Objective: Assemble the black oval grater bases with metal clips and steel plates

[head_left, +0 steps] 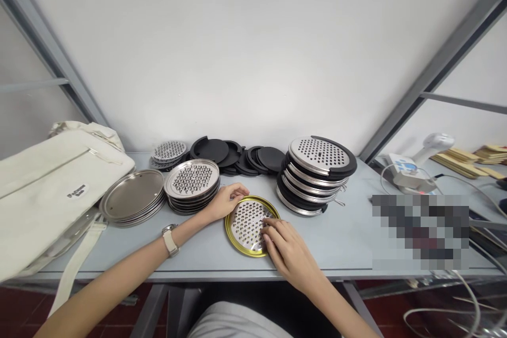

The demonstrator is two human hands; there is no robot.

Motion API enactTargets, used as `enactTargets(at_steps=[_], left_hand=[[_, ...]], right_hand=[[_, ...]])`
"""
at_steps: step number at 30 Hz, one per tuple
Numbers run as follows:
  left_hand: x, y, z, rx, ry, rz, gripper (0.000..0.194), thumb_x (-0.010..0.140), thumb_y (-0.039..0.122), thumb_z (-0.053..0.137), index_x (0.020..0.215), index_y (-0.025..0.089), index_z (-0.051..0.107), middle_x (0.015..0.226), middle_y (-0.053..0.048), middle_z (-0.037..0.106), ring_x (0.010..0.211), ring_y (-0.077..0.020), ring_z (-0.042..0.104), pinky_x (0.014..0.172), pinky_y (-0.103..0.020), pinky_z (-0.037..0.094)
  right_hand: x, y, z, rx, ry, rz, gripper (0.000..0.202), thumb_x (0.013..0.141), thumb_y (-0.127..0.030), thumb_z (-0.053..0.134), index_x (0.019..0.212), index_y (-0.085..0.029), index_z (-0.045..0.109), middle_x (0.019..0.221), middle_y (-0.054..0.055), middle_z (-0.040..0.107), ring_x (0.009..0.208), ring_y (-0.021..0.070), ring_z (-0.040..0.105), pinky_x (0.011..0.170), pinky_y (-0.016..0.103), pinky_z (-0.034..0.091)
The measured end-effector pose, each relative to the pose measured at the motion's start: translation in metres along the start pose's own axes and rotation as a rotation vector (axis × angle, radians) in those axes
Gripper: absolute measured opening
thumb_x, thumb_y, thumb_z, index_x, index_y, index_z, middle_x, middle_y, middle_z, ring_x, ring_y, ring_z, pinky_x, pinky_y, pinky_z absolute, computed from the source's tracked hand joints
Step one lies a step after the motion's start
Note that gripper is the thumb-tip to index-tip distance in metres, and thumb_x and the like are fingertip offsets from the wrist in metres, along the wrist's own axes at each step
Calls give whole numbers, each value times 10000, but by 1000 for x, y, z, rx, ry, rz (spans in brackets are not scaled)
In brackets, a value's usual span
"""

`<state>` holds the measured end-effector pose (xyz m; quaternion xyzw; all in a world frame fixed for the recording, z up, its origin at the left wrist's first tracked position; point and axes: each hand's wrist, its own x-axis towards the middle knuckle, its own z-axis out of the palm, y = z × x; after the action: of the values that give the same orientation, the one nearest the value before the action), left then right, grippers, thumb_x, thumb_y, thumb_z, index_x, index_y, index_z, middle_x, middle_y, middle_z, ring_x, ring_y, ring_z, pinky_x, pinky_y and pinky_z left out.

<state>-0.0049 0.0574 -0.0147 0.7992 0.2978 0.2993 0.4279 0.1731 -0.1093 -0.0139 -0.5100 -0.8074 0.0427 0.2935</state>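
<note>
A round grater disc with a yellow-gold rim (pixel 233 237) lies flat on the grey table (pixel 348 243), between the person's two hands and close to the table's front edge. The left hand (pixel 226 203) is at its far left side, fingers bent and held close together, their tips at the rim; I can't tell whether they pinch it. The right hand (pixel 291 248) reaches in from the other side, its fingers loosely curled, fingertips over the right part of the holed metal; whether they grip anything, I can't tell either. There's a pale-strapped watch (pixel 170 240) on the left wrist.

Just beyond the left hand, to its left, stands a stack of grater discs in metal rims (pixel 193 179), and further left a pile of plain metal plates (pixel 134 195). Left of those, a cream bag (pixel 51 190) leans over the table, its strap hanging past the edge. Behind the rimmed stack are a few small perforated discs (pixel 169 151), and farther off beyond both hands, black discs and rings (pixel 214 150) lie in a loose row.

Past the right hand rises a taller stack of black and silver pieces (pixel 320 156), a holed disc on top. Well to that hand's right are a white handheld device (pixel 438 141) on its base, cables, and pale wooden strips (pixel 459 163).
</note>
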Motion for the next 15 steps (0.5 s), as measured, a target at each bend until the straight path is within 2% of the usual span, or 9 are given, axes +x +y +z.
enactTargets(at_steps=[15], left_hand=[[-1, 1, 0, 30, -1, 37, 147, 826, 120, 501, 922, 144, 609, 915, -65, 681, 879, -163, 645, 805, -288, 503]], right_hand=[[0, 1, 2, -29, 66, -12, 180, 951, -160, 378, 1013, -171, 547, 1077, 109, 559, 990, 217, 532, 871, 385, 456]])
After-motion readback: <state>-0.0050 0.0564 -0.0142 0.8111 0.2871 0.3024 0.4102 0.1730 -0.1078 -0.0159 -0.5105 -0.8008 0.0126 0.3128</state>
